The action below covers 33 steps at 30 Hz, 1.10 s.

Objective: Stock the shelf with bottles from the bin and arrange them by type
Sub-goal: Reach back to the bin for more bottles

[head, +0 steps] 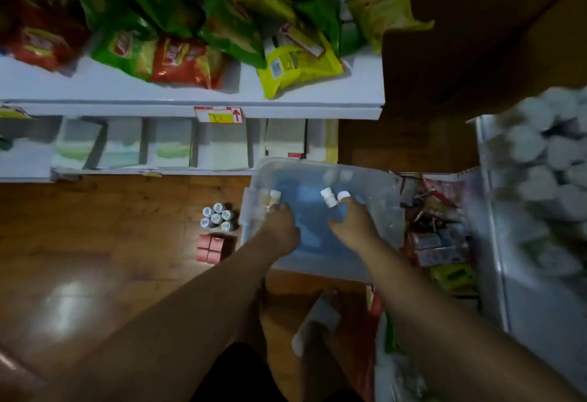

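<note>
The white shelf [190,97] stood far and left; the clear bin [386,198] sat on the floor at its near right; inside the bin the left hand [282,227] gripped one white-capped bottle [274,196]; just right, the right hand [354,227] gripped two more bottles [328,198].

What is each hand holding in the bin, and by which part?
The left hand grips one white-capped bottle by its body. The right hand seems to hold two capped bottles by their bodies; blur hides detail.
</note>
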{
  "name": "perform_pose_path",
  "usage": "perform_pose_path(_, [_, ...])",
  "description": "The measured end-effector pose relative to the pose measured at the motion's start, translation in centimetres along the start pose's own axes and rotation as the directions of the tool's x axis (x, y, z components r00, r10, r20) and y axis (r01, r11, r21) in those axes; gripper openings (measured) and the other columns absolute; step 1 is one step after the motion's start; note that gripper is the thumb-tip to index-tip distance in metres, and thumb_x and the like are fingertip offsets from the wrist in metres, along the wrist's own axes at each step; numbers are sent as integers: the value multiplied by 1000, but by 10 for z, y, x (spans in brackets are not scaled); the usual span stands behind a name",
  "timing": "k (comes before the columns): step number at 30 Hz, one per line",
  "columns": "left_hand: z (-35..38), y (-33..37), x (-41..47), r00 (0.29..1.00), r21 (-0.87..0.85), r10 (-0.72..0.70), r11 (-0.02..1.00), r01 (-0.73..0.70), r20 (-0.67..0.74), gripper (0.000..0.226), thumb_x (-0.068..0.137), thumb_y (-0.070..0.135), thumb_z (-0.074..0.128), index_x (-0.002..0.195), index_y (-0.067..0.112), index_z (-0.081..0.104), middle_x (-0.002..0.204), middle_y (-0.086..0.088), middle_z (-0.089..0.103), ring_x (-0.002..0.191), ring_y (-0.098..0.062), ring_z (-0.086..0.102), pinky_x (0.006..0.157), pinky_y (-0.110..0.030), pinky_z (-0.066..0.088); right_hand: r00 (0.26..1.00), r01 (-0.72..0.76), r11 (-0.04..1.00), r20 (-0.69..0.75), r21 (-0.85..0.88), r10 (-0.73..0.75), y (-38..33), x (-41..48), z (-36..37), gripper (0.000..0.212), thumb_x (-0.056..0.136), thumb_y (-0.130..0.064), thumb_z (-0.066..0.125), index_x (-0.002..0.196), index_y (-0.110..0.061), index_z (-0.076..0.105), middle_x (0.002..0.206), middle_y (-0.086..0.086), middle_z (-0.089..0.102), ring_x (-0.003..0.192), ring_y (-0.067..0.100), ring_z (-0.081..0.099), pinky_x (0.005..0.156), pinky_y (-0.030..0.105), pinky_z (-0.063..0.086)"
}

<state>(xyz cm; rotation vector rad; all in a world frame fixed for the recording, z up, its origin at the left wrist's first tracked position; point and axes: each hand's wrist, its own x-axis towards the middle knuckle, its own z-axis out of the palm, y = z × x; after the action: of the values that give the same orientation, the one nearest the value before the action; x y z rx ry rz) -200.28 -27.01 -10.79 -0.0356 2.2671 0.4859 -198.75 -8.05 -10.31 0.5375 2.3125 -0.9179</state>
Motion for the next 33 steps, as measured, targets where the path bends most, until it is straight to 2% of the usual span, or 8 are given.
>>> perform_pose_path(5, [14, -10, 69, 995, 109, -79, 990, 86, -67, 68, 98, 14, 51, 156, -7, 23, 153, -30, 38, 143, -42, 40, 120, -42, 34, 992, 102, 992, -74, -69, -107, 28, 60, 29, 47, 91, -12, 68, 136, -11, 53, 134, 15, 56, 119, 39, 58, 91, 42, 49])
perform_pose_path(10, [22, -11, 95, 990, 160, -122, 978, 133, -73, 69, 100, 14, 52, 160, 0, 19, 148, -28, 41, 136, -43, 46, 115, -47, 38, 983, 180, 950, 4, -256, -185, 25, 90, 52, 47, 92, -22, 68, 135, -19, 51, 137, 9, 52, 124, 37, 54, 96, 46, 51])
perform_pose_path(15, [33, -16, 103, 996, 206, -26, 978, 43, -86, 49, 102, 18, 51, 150, 20, 43, 141, -16, 46, 122, -42, 59, 109, -49, 47, 987, 133, 916, -34, -377, -157, 33, 99, 65, 33, 92, -17, 69, 121, -19, 54, 122, 8, 57, 111, 34, 63, 93, 43, 51])
perform_pose_path(19, [28, -8, 103, 993, 67, 37, 997, -29, -109, 42, 99, 18, 60, 140, 24, 54, 133, -14, 51, 118, -40, 63, 107, -49, 49, 990, 89, 974, -89, -210, -110, 35, 95, 67, 21, 92, -24, 65, 112, -20, 64, 111, 5, 64, 101, 31, 66, 90, 41, 53])
perform_pose_path(22, [6, 10, 78, 975, -203, 114, 967, -154, -193, 41, 99, 13, 64, 139, 19, 59, 127, -13, 60, 109, -32, 67, 99, -38, 53, 984, 82, 978, -173, 193, -48, 14, 78, 46, 13, 95, -25, 65, 105, -21, 71, 97, -3, 72, 91, 21, 69, 80, 34, 52])
perform_pose_path(25, [-38, 35, 18, 943, -557, 142, 776, -295, -301, 38, 102, 12, 65, 137, 24, 61, 117, -5, 70, 98, -19, 72, 87, -37, 62, 972, 171, 830, -229, 530, -54, -29, 28, 2, 16, 101, -12, 62, 110, -21, 72, 99, -4, 75, 86, 8, 69, 77, 32, 52])
perform_pose_path(28, [-94, 60, -57, 930, -839, 127, 403, -366, -345, 37, 104, 2, 61, 132, 25, 66, 117, -9, 73, 102, -20, 74, 83, -38, 65, 959, 279, 539, -256, 795, -120, -78, -41, -52, 29, 105, -4, 55, 125, -18, 69, 108, 0, 78, 99, 15, 74, 76, 33, 61])
perform_pose_path(33, [-193, 96, -155, 876, -914, 269, -44, -403, -399, 38, 93, 3, 63, 128, 15, 71, 115, -18, 74, 102, -25, 73, 86, -32, 61, 919, 355, 181, -308, 917, -245, -157, -148, -142, 45, 103, 4, 48, 139, -20, 62, 119, 14, 73, 105, 25, 74, 83, 33, 59])
